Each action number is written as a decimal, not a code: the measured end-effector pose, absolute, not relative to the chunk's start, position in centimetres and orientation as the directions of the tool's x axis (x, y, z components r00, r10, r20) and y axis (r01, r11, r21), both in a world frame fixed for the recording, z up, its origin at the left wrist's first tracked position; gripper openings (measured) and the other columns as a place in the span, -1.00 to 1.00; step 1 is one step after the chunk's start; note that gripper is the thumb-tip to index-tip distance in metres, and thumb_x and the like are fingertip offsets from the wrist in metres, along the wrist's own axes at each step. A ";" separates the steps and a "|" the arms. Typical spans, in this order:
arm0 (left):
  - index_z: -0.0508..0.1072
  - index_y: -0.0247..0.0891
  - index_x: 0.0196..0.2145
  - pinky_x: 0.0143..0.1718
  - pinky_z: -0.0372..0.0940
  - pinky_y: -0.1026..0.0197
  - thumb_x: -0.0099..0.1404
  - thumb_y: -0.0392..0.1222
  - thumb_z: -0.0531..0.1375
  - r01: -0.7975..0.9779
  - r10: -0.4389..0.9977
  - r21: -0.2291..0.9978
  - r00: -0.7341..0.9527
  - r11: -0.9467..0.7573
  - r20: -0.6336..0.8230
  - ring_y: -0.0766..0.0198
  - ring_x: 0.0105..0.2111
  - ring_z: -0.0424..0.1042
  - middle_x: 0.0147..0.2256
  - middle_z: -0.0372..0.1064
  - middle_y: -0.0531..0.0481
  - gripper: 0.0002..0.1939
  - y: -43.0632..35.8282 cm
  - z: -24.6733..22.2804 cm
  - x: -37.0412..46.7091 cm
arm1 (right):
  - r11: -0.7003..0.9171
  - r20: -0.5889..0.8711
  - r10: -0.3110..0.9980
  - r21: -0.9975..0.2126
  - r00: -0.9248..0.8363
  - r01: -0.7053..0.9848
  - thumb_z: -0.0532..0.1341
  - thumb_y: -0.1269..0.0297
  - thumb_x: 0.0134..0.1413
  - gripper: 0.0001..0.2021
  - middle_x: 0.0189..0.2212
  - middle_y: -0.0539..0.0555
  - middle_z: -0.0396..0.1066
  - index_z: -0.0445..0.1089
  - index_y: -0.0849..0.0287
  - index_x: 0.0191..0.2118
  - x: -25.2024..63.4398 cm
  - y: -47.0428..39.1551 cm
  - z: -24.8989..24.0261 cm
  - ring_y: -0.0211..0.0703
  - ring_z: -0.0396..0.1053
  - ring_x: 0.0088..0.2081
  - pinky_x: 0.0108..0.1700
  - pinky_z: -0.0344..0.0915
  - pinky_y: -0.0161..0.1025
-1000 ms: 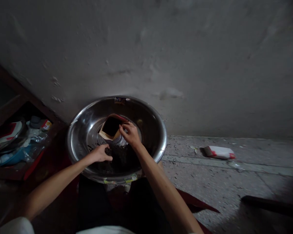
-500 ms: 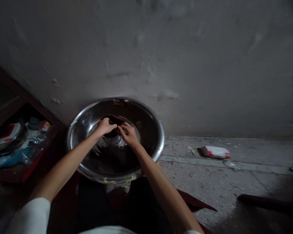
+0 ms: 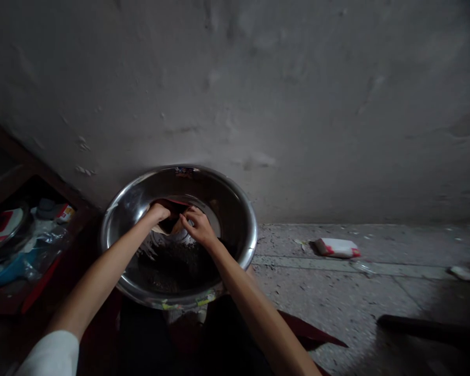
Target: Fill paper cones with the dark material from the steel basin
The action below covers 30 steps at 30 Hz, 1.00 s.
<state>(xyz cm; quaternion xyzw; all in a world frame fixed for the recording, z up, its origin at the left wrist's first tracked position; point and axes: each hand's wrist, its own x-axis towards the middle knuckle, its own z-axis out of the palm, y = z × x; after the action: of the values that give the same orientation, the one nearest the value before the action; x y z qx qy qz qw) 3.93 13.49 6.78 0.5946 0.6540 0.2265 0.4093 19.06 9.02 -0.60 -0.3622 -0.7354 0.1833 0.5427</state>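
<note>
- The left hand (image 3: 159,212) is making the big shift: a second ago it was hovering over the dark loose bits (image 3: 172,266), and now it is working at the left side of the bag's mouth.
- Its fingers are hiding there, so I cannot tell whether they are gripping the edge, clutching bits or hanging loose.
- The right hand (image 3: 198,223) is staying put, thumb and fingertips apparently pinching the bag's right edge.
- The bag (image 3: 163,230) itself is sitting inside the metal basin (image 3: 251,230), beyond the loose bits, its dark mouth facing up and its tan side showing between the hands.
- Compared with half a second ago, the left hand is sitting farther from the right, leaving more of the opening showing.
- So the work, as I'm judging it, is centring on the bag's mouth, with plenty of dark bits still lying in the basin.
</note>
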 end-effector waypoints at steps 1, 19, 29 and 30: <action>0.53 -0.35 -0.26 -0.22 0.39 0.16 0.28 -0.14 0.31 0.599 0.960 0.778 0.056 0.187 -0.274 0.19 -0.28 0.46 -0.30 0.49 -0.04 -0.80 13.3 6.9 4.0 | 0.679 0.672 0.725 -0.656 -0.155 0.330 0.03 0.08 0.36 -0.57 -0.49 0.06 0.32 0.24 0.07 -0.55 19.1 9.0 -0.6 -0.12 0.32 -0.34 -0.22 0.28 -0.18; 0.45 -0.32 0.05 0.05 0.28 -0.02 0.42 -0.04 0.10 0.372 0.324 0.186 0.914 -0.909 -0.246 -0.01 -0.02 0.43 -0.02 0.45 -0.29 -0.62 1.8 -1.7 -1.1 | 0.617 0.669 0.742 -0.661 -0.036 0.427 0.05 0.12 0.37 -0.56 -0.53 0.07 0.34 0.24 0.07 -0.58 19.3 9.7 -1.2 -0.11 0.36 -0.32 -0.20 0.28 -0.19; 0.05 -0.09 0.42 0.35 -0.25 -0.40 0.21 0.23 0.30 0.833 0.697 0.462 0.524 -0.303 -0.489 -0.40 0.42 -0.31 0.46 -0.30 -0.21 -0.04 1.7 -7.9 2.5 | 0.600 0.655 0.755 -0.672 -0.030 0.434 0.05 0.11 0.36 -0.57 -0.52 0.07 0.34 0.24 0.08 -0.57 19.5 9.9 -1.2 -0.12 0.34 -0.34 -0.22 0.26 -0.20; 0.15 -0.14 0.38 0.36 -0.16 -0.32 0.23 0.16 0.31 0.787 0.680 0.526 0.579 -0.321 -0.451 -0.32 0.41 -0.16 0.44 -0.17 -0.26 -0.13 1.5 -7.8 2.5 | 0.599 0.655 0.755 -0.670 -0.030 0.437 0.05 0.10 0.37 -0.56 -0.53 0.06 0.33 0.24 0.08 -0.57 19.5 9.9 -1.2 -0.14 0.33 -0.35 -0.24 0.26 -0.21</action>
<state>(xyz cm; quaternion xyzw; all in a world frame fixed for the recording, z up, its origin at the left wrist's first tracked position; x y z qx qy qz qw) 2.47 1.50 -7.83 0.8094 0.4531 -0.0733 0.3662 19.48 9.95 -1.19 -0.4238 -0.7032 0.1438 0.5524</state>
